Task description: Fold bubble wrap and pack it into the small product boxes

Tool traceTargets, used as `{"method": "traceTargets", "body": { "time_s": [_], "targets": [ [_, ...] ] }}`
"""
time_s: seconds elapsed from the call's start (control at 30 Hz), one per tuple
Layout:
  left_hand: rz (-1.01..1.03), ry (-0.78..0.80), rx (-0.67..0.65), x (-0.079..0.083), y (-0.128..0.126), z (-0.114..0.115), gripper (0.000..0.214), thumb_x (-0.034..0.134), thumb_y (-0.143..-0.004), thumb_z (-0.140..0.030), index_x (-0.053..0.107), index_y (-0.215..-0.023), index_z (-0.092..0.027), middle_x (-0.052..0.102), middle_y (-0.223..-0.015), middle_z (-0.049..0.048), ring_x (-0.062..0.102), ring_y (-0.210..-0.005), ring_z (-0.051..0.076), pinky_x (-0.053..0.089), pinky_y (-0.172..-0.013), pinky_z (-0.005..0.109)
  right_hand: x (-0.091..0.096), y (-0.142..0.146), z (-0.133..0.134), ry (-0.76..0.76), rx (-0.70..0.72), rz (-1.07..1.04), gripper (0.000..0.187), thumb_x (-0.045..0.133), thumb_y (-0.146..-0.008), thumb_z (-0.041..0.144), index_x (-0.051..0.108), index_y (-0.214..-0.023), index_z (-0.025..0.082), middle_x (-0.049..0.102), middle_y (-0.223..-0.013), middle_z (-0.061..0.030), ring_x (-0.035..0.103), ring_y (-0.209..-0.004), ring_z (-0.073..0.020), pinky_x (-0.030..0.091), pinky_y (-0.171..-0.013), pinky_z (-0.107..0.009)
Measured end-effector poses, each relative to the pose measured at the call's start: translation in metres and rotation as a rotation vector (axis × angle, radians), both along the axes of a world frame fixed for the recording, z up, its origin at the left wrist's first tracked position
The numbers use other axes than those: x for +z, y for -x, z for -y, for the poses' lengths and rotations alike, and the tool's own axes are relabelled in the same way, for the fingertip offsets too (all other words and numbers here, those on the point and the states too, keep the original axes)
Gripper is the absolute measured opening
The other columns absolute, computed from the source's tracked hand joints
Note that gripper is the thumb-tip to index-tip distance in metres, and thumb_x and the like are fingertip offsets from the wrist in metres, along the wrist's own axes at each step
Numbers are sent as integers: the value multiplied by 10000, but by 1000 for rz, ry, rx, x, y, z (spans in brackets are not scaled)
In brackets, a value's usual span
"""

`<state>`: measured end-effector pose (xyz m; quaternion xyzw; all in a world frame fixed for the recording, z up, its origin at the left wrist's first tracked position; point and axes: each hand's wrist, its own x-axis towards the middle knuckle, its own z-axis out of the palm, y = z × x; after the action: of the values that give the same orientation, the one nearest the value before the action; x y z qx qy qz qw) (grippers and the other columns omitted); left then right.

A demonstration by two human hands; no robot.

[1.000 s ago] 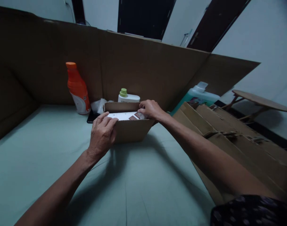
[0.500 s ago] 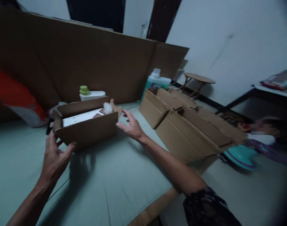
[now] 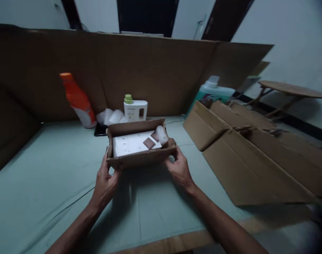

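Now, in the head view, both hands have the open cardboard box [image 3: 139, 160], and it sits mid-table, square in front of the person! The left hand [image 3: 105, 185] grips the left end, thumb by the near wall, fingers up the side. Across to the right hand [image 3: 179, 167]: its fingers are closed on the near right corner, tips partly hidden.

The box's long axis runs left to right, right end slightly farther away, open top tipped towards the person. Whether its base touches the green cloth [image 3: 57, 158], I can't tell.

Inside, a white pack [image 3: 131, 143] lies lengthwise along the box, two brown squares [image 3: 149, 143] at its right end, and a clear roll [image 3: 161, 135] tucked beside them, pointing across the box.

Behind it, a white bottle [image 3: 134, 110] stands upright, with bubble wrap [image 3: 114, 116], a black phone [image 3: 100, 130] and an orange bottle [image 3: 78, 100] leftward. More boxes [image 3: 229, 165] wait right, well apart!
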<state>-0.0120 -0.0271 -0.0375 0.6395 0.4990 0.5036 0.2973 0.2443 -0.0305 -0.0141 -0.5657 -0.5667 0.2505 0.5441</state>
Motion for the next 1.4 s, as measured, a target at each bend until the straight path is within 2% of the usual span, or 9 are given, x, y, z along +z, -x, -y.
{"method": "traceTargets", "body": {
  "time_s": [0.1, 0.23, 0.47, 0.6, 0.73, 0.83, 0.97, 1.13, 1.4],
  "targets": [
    [49, 86, 170, 10, 31, 30, 553, 626, -912, -421, 504, -1412, -219, 665, -1315, 118, 626, -1247, 271, 544, -1018, 380, 3, 31, 7, -14, 109, 13, 593, 694, -806, 344, 563, -1369, 211, 669, -1320, -95, 630, -1198, -263, 480, -1071, -396],
    [42, 55, 299, 19, 62, 43, 513, 645, -902, -436, 550, -1350, -206, 686, -1278, 110, 651, -1186, 272, 540, -1023, 416, 8, 70, -5, -43, 236, -12, 578, 671, -814, 335, 567, -1370, 218, 665, -1332, -90, 625, -1210, -261, 477, -1078, -404],
    [121, 27, 275, -9, 62, 51, 672, 623, -913, -416, 390, -1508, -208, 520, -1500, 173, 531, -1366, 303, 505, -1082, 463, -16, 56, 1, 20, 197, 21, 596, 707, -784, 472, 574, -1318, 242, 657, -1334, -128, 639, -1211, -299, 480, -1085, -465],
    [170, 51, 172, -19, 64, 51, 690, 623, -910, -368, 355, -1530, -228, 524, -1493, 160, 513, -1381, 301, 464, -1127, 473, -36, 45, 1, 127, 180, 23, 593, 733, -739, 553, 589, -1239, 271, 714, -1193, -114, 721, -1018, -299, 588, -906, -437],
    [150, 76, 109, -25, 67, 55, 707, 621, -907, -350, 344, -1545, -217, 500, -1515, 158, 481, -1403, 310, 425, -1158, 481, -45, 46, -2, 196, 128, 53, 588, 755, -691, 574, 608, -1176, 276, 727, -1121, -125, 733, -936, -312, 611, -780, -414],
    [161, 87, 170, -35, 65, 62, 714, 617, -910, -332, 335, -1556, -219, 473, -1542, 151, 443, -1430, 310, 368, -1194, 504, -46, 54, -4, 189, 128, 61, 576, 749, -708, 558, 607, -1188, 273, 731, -1102, -118, 725, -943, -306, 607, -790, -412],
    [256, 102, 358, -46, 71, 69, 653, 622, -914, -373, 411, -1513, -222, 485, -1539, 139, 456, -1421, 304, 344, -1204, 493, -46, 78, -16, 138, 206, 91, 488, 721, -769, 541, 622, -1143, 243, 740, -1016, -91, 726, -867, -257, 600, -751, -360],
    [375, 84, 635, -36, 118, 60, 626, 635, -891, -400, 465, -1456, -192, 589, -1421, 149, 528, -1352, 289, 425, -1135, 451, -34, 155, -61, 52, 460, 113, 471, 673, -845, 492, 579, -1215, 217, 732, -1052, -90, 718, -880, -219, 585, -752, -313],
    [266, -110, 1020, 6, 251, 47, 504, 638, -851, -393, 570, -1301, -178, 704, -1104, 80, 671, -952, 191, 544, -836, 296, 18, 361, -139, -162, 879, 32, 545, 610, -835, 327, 505, -1355, 200, 693, -1174, -83, 671, -943, -210, 564, -815, -332]
  ]
}}
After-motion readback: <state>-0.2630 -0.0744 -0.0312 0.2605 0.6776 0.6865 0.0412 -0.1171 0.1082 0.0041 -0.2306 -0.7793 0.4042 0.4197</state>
